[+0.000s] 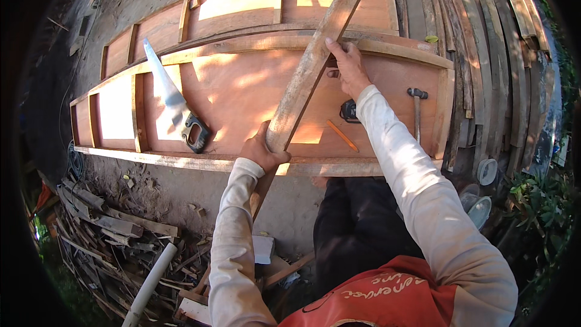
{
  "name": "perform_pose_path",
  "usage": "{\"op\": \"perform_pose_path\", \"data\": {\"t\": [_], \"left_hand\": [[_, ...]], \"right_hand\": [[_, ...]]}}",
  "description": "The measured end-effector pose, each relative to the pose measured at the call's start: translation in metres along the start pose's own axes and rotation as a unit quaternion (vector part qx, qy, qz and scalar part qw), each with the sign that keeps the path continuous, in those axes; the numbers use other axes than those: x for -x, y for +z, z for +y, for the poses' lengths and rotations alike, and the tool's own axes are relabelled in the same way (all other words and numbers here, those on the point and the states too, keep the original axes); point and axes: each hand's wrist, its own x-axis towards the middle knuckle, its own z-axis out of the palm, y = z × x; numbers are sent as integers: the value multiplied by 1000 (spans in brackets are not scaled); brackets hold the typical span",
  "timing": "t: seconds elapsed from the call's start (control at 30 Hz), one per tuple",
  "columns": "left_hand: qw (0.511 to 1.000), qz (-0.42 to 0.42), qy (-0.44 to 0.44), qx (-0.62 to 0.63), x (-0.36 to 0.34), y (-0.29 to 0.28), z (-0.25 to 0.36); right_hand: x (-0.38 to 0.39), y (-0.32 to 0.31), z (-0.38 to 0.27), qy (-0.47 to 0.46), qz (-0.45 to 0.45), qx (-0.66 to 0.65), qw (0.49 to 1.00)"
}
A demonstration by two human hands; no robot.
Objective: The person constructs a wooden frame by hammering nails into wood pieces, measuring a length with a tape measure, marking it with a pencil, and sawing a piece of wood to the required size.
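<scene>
A long wooden batten (301, 85) slants across a plywood panel with a timber frame (242, 85). My left hand (264, 150) grips the batten low, near the panel's front rail, and my right hand (347, 68) holds it higher up, thumb on its face. Left of the batten a handsaw (172, 106) with a black handle lies on the panel. An orange pencil (342, 135) and a black object (348, 111), partly behind my right forearm, lie right of it, with a hammer (417, 112) near the right end.
A second framed panel (236, 9) lies behind. Long planks (478, 54) are stacked at the right beside white buckets (487, 171) and plants (532, 203). Scrap wood (109, 218) and a white pipe (148, 284) lie at the lower left, near a coiled cable (75, 163).
</scene>
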Motion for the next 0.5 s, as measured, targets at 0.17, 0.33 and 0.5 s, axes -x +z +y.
{"op": "perform_pose_path", "data": {"t": [0.17,0.33,0.5], "left_hand": [[998,-61,-12,-10,-47,-30,8],[994,-94,3,-63,-111,-41,-16],[995,-83,23,-56,-131,-14,-7]], "right_hand": [[22,-74,14,27,-3,-79,997],[88,-128,75,101,-26,13,994],[146,-165,114,158,-66,59,983]]}}
